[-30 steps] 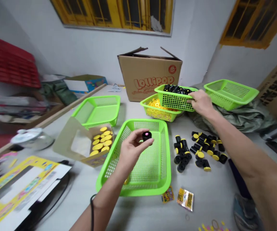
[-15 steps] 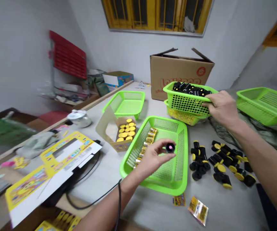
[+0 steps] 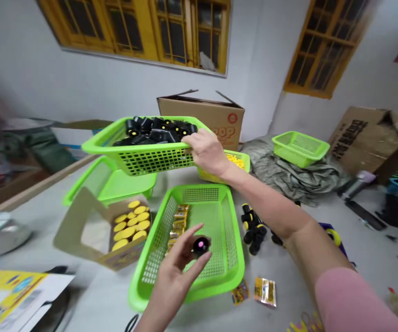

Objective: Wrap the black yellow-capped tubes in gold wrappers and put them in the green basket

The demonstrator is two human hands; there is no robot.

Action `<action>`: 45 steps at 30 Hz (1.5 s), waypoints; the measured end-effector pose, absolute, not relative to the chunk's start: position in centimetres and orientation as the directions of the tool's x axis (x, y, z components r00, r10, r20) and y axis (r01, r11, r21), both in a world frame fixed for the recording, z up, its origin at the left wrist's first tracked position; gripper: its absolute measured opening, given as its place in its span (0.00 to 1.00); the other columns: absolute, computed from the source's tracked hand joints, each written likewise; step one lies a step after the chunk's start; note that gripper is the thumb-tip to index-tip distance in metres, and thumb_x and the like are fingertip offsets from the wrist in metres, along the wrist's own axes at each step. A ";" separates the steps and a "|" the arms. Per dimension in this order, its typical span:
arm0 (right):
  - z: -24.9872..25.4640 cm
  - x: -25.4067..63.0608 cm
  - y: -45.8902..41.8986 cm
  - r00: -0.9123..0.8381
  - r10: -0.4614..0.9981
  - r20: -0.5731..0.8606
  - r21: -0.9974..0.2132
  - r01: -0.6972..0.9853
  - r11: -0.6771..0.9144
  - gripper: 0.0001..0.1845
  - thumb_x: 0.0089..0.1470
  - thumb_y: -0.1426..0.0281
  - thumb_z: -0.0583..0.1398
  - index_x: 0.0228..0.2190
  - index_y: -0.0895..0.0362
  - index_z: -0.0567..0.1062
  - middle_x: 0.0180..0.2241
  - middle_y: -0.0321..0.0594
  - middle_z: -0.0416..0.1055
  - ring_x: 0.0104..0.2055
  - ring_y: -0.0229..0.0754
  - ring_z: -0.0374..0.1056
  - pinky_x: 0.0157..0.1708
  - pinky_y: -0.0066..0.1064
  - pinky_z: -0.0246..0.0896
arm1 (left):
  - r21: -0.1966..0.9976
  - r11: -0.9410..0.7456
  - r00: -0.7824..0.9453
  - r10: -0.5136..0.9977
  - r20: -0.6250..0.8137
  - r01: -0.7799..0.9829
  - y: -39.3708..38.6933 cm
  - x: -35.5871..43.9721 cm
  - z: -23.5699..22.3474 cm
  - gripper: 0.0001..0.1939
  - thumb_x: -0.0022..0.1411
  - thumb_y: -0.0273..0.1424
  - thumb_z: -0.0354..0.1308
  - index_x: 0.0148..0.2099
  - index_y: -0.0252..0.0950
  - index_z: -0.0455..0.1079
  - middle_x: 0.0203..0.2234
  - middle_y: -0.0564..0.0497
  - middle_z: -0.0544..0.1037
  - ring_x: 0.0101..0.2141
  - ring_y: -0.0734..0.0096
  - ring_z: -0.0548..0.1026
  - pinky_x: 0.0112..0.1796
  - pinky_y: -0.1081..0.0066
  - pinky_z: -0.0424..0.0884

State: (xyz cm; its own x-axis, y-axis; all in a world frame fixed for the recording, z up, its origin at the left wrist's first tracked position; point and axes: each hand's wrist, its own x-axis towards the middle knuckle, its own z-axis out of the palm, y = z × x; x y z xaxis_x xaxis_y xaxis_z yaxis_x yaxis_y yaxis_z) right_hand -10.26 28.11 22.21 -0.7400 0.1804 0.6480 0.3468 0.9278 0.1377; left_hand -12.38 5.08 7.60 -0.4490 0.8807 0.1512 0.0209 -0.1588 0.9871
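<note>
My left hand (image 3: 173,276) was nearest to me, low in the view, with the thumb and first fingers pinching a black plastic cylinder (image 3: 201,245) that had a pink dot on its end. The fingers stood slightly spread, but the lower ones were blurred and I cannot tell exactly how they lay. Directly beneath those fingers sat a green mesh basket (image 3: 235,263), and just past my fingertips a row of small gold sachets (image 3: 177,221) lay inside it, partly hidden by my hand.

Beyond the left fingers, my right hand (image 3: 206,151) reached out from a pink sleeve (image 3: 351,299), its fingers curled around the rim of a second green basket (image 3: 154,159) and holding it up off the table. The fingertips were cut off from view behind the rim. That basket was heaped with black cylinders (image 3: 154,130), some showing yellow ends.

Right of the left fingers, more cylinders (image 3: 250,228) lay on the table, mostly hidden behind my right forearm, and two printed sachets (image 3: 264,291) lay near the basket's corner. Left of my fingers, a cardboard tray (image 3: 81,221) held yellow caps (image 3: 130,226). Farther off, the raised basket partly hid a third green basket (image 3: 109,184), while a fourth (image 3: 301,148) sat on a grey cloth (image 3: 289,175). A brown carton (image 3: 199,108) stood beyond them.
</note>
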 end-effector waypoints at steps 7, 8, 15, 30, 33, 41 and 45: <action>20.4 -4.6 28.0 -0.699 0.200 0.687 0.094 0.358 0.929 0.11 0.60 0.71 0.53 0.38 0.54 0.76 0.36 0.45 0.75 0.43 0.52 0.64 0.46 0.45 0.58 | 0.958 -0.271 -0.582 0.796 0.166 -0.097 6.9 -14.1 10.0 0.10 0.56 0.36 0.63 0.38 0.38 0.75 0.28 0.54 0.74 0.29 0.72 0.74 0.35 0.72 0.73; 20.2 -4.1 28.7 -0.685 0.217 0.696 0.090 0.382 0.920 0.10 0.60 0.71 0.54 0.37 0.54 0.76 0.35 0.45 0.75 0.43 0.52 0.64 0.45 0.45 0.58 | 0.961 -0.262 -0.569 0.805 0.169 -0.085 7.2 -14.1 10.4 0.10 0.55 0.37 0.64 0.38 0.37 0.75 0.29 0.54 0.74 0.29 0.73 0.73 0.34 0.72 0.72; 19.3 -1.8 33.6 -0.575 0.420 0.701 0.024 0.609 0.793 0.10 0.57 0.73 0.56 0.38 0.56 0.77 0.37 0.46 0.77 0.44 0.52 0.64 0.45 0.43 0.58 | 0.985 -0.167 -0.477 0.870 0.126 -0.043 6.7 -12.8 10.9 0.13 0.56 0.41 0.64 0.32 0.35 0.74 0.21 0.55 0.71 0.26 0.72 0.72 0.32 0.71 0.69; 14.4 -2.5 36.8 -0.567 0.676 0.471 -0.167 0.695 0.699 0.13 0.55 0.72 0.59 0.42 0.58 0.78 0.43 0.50 0.77 0.49 0.54 0.65 0.49 0.43 0.57 | 0.953 -0.301 -0.688 0.690 0.227 0.012 19.3 -14.8 12.2 0.14 0.49 0.38 0.66 0.35 0.35 0.76 0.20 0.57 0.70 0.21 0.78 0.67 0.26 0.75 0.67; 15.4 -1.9 37.8 -0.560 0.692 0.455 -0.243 0.669 0.702 0.15 0.58 0.62 0.59 0.44 0.54 0.77 0.46 0.44 0.77 0.51 0.51 0.66 0.52 0.42 0.59 | 0.943 -0.328 -0.763 0.624 0.170 -0.058 23.9 -17.1 12.6 0.14 0.48 0.37 0.64 0.36 0.34 0.72 0.16 0.60 0.66 0.17 0.79 0.64 0.22 0.77 0.66; 16.3 0.7 40.9 -0.233 0.919 -0.319 -0.918 0.318 -0.238 0.25 0.62 0.53 0.50 0.44 0.62 0.72 0.40 0.49 0.75 0.48 0.53 0.72 0.45 0.53 0.69 | 0.975 -0.051 -0.754 0.643 -0.135 -0.218 28.8 -20.0 12.8 0.21 0.53 0.51 0.58 0.29 0.36 0.65 0.11 0.57 0.64 0.12 0.73 0.63 0.14 0.74 0.64; 16.6 0.2 41.6 -0.286 0.898 -0.334 -0.930 0.257 -0.264 0.11 0.59 0.70 0.56 0.34 0.65 0.74 0.24 0.40 0.74 0.33 0.45 0.74 0.34 0.45 0.75 | 0.967 0.049 -0.675 0.707 -0.211 -0.251 29.4 -20.2 14.0 0.22 0.57 0.51 0.53 0.26 0.37 0.62 0.09 0.58 0.61 0.12 0.75 0.60 0.14 0.74 0.64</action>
